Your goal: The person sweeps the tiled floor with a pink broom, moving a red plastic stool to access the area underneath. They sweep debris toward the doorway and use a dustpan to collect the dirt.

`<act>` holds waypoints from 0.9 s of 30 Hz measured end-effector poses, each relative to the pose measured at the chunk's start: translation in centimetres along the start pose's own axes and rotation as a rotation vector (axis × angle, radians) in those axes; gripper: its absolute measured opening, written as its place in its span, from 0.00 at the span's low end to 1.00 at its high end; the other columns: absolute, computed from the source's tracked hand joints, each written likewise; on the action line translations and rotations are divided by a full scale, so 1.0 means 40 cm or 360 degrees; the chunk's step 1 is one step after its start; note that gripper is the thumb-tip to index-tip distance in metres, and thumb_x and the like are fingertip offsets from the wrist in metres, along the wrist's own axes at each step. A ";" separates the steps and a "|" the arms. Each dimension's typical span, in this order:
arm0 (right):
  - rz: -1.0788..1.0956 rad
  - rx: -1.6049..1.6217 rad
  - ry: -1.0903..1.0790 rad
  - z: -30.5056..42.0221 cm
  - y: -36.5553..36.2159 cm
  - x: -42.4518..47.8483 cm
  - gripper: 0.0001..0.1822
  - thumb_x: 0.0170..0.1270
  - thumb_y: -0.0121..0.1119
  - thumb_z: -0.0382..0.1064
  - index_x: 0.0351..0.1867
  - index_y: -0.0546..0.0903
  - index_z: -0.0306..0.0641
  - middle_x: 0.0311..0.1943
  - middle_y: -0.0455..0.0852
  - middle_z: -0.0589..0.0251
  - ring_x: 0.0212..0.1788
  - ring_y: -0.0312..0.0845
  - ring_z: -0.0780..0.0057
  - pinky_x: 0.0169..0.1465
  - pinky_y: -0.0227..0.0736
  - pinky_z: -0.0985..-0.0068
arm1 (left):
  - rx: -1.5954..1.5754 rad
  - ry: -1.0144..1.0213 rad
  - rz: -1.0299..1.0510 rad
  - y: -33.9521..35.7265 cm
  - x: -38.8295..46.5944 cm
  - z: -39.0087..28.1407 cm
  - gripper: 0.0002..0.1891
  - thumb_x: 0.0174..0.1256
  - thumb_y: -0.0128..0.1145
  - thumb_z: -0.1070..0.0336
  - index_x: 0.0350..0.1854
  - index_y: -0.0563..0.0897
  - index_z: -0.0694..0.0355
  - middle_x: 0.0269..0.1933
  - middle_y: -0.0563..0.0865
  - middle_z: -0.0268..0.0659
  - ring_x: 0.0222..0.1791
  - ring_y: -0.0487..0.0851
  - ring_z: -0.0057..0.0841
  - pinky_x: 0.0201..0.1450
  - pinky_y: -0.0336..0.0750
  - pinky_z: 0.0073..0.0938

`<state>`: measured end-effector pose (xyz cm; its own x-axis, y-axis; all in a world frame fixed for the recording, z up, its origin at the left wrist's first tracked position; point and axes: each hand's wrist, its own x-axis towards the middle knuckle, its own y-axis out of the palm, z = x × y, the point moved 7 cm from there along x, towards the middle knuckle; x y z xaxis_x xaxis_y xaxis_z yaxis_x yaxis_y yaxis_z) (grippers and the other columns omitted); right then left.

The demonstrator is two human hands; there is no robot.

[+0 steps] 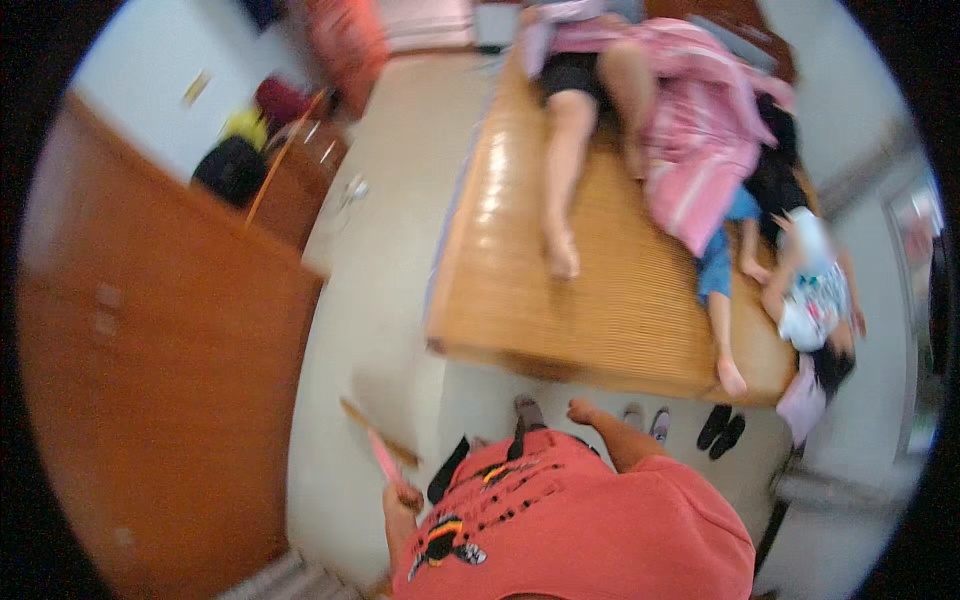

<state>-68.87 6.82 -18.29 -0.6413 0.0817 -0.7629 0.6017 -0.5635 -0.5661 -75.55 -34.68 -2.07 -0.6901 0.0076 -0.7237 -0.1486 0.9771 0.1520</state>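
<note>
My left hand (403, 498) is closed around the pink handle of a broom-like tool (384, 454). Its narrow tan head (379, 433) lies crosswise at the far end, low over the pale floor; blur hides whether it touches. My right hand (582, 411) is in a loose fist at the near edge of a bed, with nothing visible in it. A woven bamboo mat (592, 307) covers the bed. On it, bare legs (566, 165) stretch toward me, and a pink striped blanket (701, 142) partly covers the people lying there.
A person in a white printed top (814, 304) is at the bed's right edge. Black slippers (721, 432) and lighter shoes (651, 421) sit on the floor at the bed's foot. A brown wooden panel (165, 337) stands on the left. A white object (355, 187) lies on the floor (352, 315).
</note>
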 end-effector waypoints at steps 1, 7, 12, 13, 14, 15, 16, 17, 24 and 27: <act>-0.0031 -0.0007 0.0022 -0.021 0.010 0.009 0.15 0.43 0.47 0.41 0.28 0.76 0.32 0.32 0.75 0.46 0.36 0.71 0.54 0.40 0.66 0.66 | -0.0157 -0.0018 -0.0064 0.000 0.005 0.016 0.18 0.51 0.43 0.61 0.05 0.56 0.52 0.05 0.56 0.29 0.03 0.52 0.22 0.04 0.45 0.19; -0.0072 -0.0142 -0.0363 -0.013 0.017 0.049 0.14 0.41 0.49 0.43 0.23 0.75 0.31 0.26 0.75 0.43 0.31 0.70 0.51 0.35 0.65 0.62 | -0.1618 -0.0581 -0.0081 -0.040 -0.084 0.099 0.12 0.47 0.44 0.70 0.09 0.61 0.56 0.07 0.62 0.28 0.05 0.60 0.17 0.06 0.56 0.15; 0.0026 -0.0615 -0.0586 0.021 -0.012 0.165 0.16 0.44 0.49 0.44 0.28 0.75 0.32 0.29 0.75 0.44 0.35 0.71 0.53 0.38 0.66 0.64 | -0.1855 -0.0506 -0.0178 -0.043 -0.184 0.130 0.10 0.47 0.43 0.71 0.10 0.62 0.57 0.09 0.64 0.28 0.07 0.62 0.17 0.07 0.58 0.15; 0.0058 -0.0582 -0.0477 0.032 -0.023 0.201 0.15 0.44 0.49 0.43 0.28 0.75 0.33 0.30 0.75 0.45 0.35 0.71 0.54 0.38 0.66 0.64 | -0.1844 -0.0449 -0.0218 -0.046 -0.193 0.121 0.10 0.47 0.43 0.72 0.10 0.62 0.57 0.09 0.64 0.28 0.07 0.62 0.16 0.08 0.58 0.14; 0.0086 -0.0547 -0.0362 0.049 -0.031 0.241 0.14 0.45 0.49 0.42 0.29 0.75 0.34 0.30 0.76 0.46 0.35 0.71 0.54 0.37 0.66 0.64 | -0.1827 -0.0396 -0.0258 -0.061 -0.199 0.115 0.10 0.46 0.43 0.72 0.10 0.62 0.57 0.09 0.64 0.27 0.07 0.62 0.16 0.08 0.58 0.14; 0.0064 -0.0629 -0.0377 0.069 -0.040 0.286 0.13 0.44 0.49 0.42 0.29 0.76 0.35 0.30 0.76 0.47 0.35 0.72 0.54 0.37 0.67 0.65 | -0.1832 -0.0358 -0.0371 -0.081 -0.210 0.121 0.10 0.46 0.43 0.72 0.11 0.62 0.57 0.09 0.64 0.27 0.07 0.62 0.16 0.08 0.58 0.14; 0.0021 -0.0708 -0.0389 0.098 -0.048 0.310 0.13 0.44 0.49 0.41 0.30 0.76 0.37 0.30 0.77 0.49 0.35 0.72 0.54 0.37 0.67 0.65 | -0.1832 -0.0316 -0.0465 -0.103 -0.223 0.137 0.10 0.47 0.43 0.72 0.11 0.62 0.56 0.09 0.64 0.27 0.07 0.62 0.16 0.08 0.58 0.14; -0.0041 -0.0499 -0.0504 0.126 -0.060 0.315 0.12 0.45 0.48 0.40 0.29 0.76 0.35 0.27 0.76 0.51 0.31 0.72 0.58 0.34 0.67 0.68 | -0.1828 -0.0278 -0.0558 -0.129 -0.236 0.152 0.09 0.47 0.43 0.72 0.11 0.63 0.56 0.09 0.64 0.27 0.07 0.62 0.16 0.08 0.58 0.14; -0.0014 -0.0130 -0.0640 0.423 -0.091 0.196 0.12 0.47 0.47 0.39 0.27 0.75 0.31 0.16 0.75 0.58 0.19 0.71 0.69 0.25 0.66 0.72 | -0.1985 -0.0409 -0.1044 -0.444 -0.137 0.185 0.08 0.46 0.45 0.71 0.12 0.63 0.55 0.10 0.66 0.28 0.08 0.63 0.17 0.09 0.60 0.14; 0.0198 -0.0504 -0.0681 0.408 0.015 0.140 0.13 0.47 0.47 0.41 0.26 0.74 0.32 0.18 0.76 0.55 0.20 0.73 0.65 0.26 0.67 0.69 | -0.2005 -0.0587 -0.1160 -0.596 -0.047 0.227 0.08 0.44 0.46 0.71 0.13 0.63 0.56 0.11 0.67 0.30 0.09 0.65 0.20 0.12 0.62 0.17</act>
<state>-79.86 -6.47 -17.82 -0.6527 -0.3487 -0.6726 0.7571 -0.2668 -0.5963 -64.29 -56.06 -10.46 -0.0143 -0.1475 -0.9890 -0.9995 -0.0265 0.0184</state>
